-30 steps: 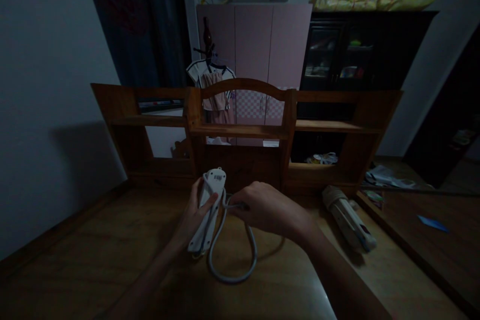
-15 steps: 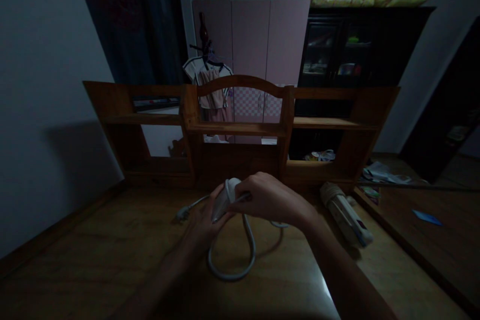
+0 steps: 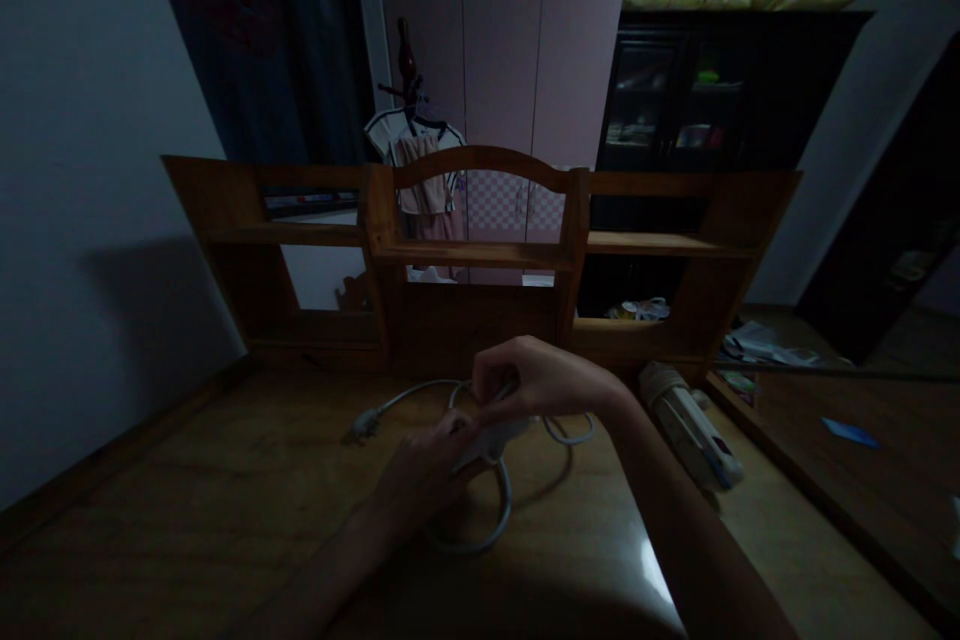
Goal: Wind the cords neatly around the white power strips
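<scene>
Now, above the tabletop (image 3: 225,500), the strip (image 3: 495,440) has swung from pointing away, underside showing, to slanting rightward, which brings its far end close beneath the hand working the cord. It lies between both hands: the left hand (image 3: 431,452) grips the near end; the right hand (image 3: 525,385) pinches the cord (image 3: 506,500), which also loops below. The plug (image 3: 365,424) rests beyond the left hand, apart.
</scene>
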`<state>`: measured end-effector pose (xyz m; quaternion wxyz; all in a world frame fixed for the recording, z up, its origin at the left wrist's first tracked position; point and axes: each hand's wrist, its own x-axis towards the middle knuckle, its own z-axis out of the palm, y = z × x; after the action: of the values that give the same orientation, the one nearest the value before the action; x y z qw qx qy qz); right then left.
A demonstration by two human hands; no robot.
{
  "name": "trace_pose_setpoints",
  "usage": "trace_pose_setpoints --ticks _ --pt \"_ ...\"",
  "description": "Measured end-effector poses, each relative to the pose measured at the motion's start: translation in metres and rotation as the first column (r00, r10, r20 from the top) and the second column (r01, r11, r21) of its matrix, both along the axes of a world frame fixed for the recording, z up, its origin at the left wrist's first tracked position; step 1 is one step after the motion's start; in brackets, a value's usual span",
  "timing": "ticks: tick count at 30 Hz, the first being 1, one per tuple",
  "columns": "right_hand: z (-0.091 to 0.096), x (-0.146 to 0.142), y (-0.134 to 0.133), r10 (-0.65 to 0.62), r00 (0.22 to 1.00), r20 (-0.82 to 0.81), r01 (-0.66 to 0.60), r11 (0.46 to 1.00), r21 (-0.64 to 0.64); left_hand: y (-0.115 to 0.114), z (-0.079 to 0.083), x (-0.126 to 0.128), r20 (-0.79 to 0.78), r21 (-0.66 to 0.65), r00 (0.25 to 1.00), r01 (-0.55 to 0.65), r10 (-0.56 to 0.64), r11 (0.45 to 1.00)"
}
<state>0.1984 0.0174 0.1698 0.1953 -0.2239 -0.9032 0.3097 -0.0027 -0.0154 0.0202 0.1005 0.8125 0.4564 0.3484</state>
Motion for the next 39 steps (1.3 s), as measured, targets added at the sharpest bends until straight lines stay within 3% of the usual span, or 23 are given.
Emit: trace_pose_setpoints --ticks 2,4,7,11,16,22,25,28,30,34,39 --pt "-0.004 0.007 0.011 0.061 0.997 -0.037 -0.067 0.977 -0.2 -0.002 -0.002 0.0 -0.108 0.063 0.993 0.061 -0.054 0.996" --pt "-0.01 0.009 0.021 0.106 0.992 -0.073 -0.126 0.92 -0.372 -0.004 -0.005 -0.001 -0.23 0.132 0.972 0.085 -0.053 0.988" --pt "-0.02 0.006 0.032 0.142 0.982 -0.123 -0.184 0.852 -0.49 -0.004 -0.01 -0.004 -0.293 0.236 0.955 0.112 -0.039 0.965" --pt "-0.033 -0.004 0.041 0.118 0.971 -0.207 -0.208 0.846 -0.491 -0.001 -0.016 -0.009 -0.122 0.332 0.991 0.092 -0.054 0.939" --pt "-0.043 -0.012 0.047 0.081 0.954 -0.29 -0.206 0.878 -0.432 0.001 -0.017 -0.01 0.158 0.261 0.984 -0.119 0.08 0.958" --pt "-0.041 -0.019 0.046 0.072 0.932 -0.356 -0.219 0.893 -0.392 0.005 -0.015 -0.01 0.297 0.227 0.953 -0.14 0.068 0.964" --pt "-0.037 -0.026 0.04 -0.017 0.949 -0.314 -0.084 0.948 -0.307 0.006 -0.007 -0.009 0.393 0.148 0.91 -0.204 0.132 0.968" --pt "-0.032 -0.03 0.032 -0.173 0.952 -0.251 0.164 0.985 -0.059 0.004 0.0 -0.007 0.444 0.131 0.88 -0.25 0.168 0.959" --pt "-0.029 -0.031 0.027 -0.21 0.943 -0.257 0.235 0.969 0.073 0.003 0.003 -0.006 0.449 0.13 0.876 -0.26 0.177 0.957" --pt "-0.023 -0.032 0.017 -0.225 0.942 -0.249 0.265 0.954 0.141 0.002 0.003 -0.005 0.423 0.087 0.877 -0.288 0.227 0.954" --pt "-0.029 -0.036 0.009 -0.296 0.944 -0.143 0.328 0.871 0.364 0.009 0.002 -0.007 0.385 0.102 0.886 -0.318 0.257 0.943"
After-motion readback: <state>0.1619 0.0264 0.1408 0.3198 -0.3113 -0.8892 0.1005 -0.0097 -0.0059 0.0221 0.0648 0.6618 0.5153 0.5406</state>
